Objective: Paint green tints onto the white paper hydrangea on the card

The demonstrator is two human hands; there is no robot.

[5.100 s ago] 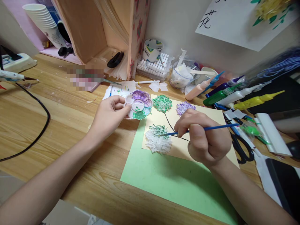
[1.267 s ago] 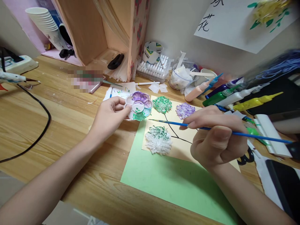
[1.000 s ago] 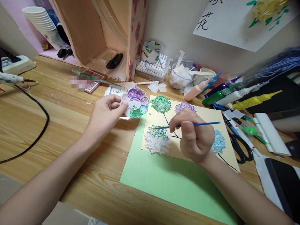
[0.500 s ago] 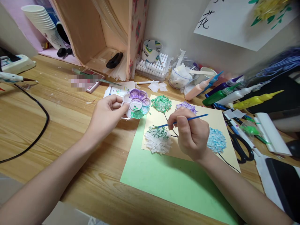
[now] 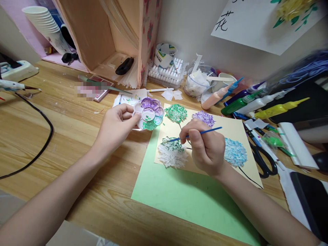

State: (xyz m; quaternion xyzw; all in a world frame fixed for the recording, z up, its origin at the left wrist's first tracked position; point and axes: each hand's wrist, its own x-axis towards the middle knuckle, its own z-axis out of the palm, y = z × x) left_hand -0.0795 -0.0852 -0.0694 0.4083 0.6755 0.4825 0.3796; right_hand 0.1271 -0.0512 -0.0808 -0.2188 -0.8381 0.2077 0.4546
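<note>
Left hand [image 5: 118,119]: grip narrowed to a pinch near the centre of the frame, thumb on the face of the palette [image 5: 148,114], fingers partly behind it.
Palette: flower-shaped, near the centre of the frame; purple paint in the upper wells, green in the lowest, pale blue at the right, green specks in the middle one.
Right hand [image 5: 206,147]: grip closed around the brush [image 5: 208,130], right of centre, thumb and fingers on the shaft.
Brush: tip at the upper, green part of the half-green flower [image 5: 173,158]; contact hard to make out.
Half-green flower: left end of the cream sheet [image 5: 234,130], white below; the sheet overlaps a green sheet [image 5: 194,201] on the bench [image 5: 102,205].
Tub [image 5: 190,90]: upper middle, full of white scraps, a flat stick across its top.
Marker box [image 5: 164,81]: left of the tub, rows of white pens; a tape roll [image 5: 164,61] at its back.
Peach box [image 5: 143,37]: upper left; clear sticks and a black-handled object inside.
Lilac box [image 5: 22,22]: far upper left, holding stacked cups [image 5: 47,30].
Hidden: parts of the black stems, behind the right hand; scissors [image 5: 263,162] blades largely covered, lower right; a pixelated patch left of centre; poster [image 5: 246,27] cut by the top edge.
</note>
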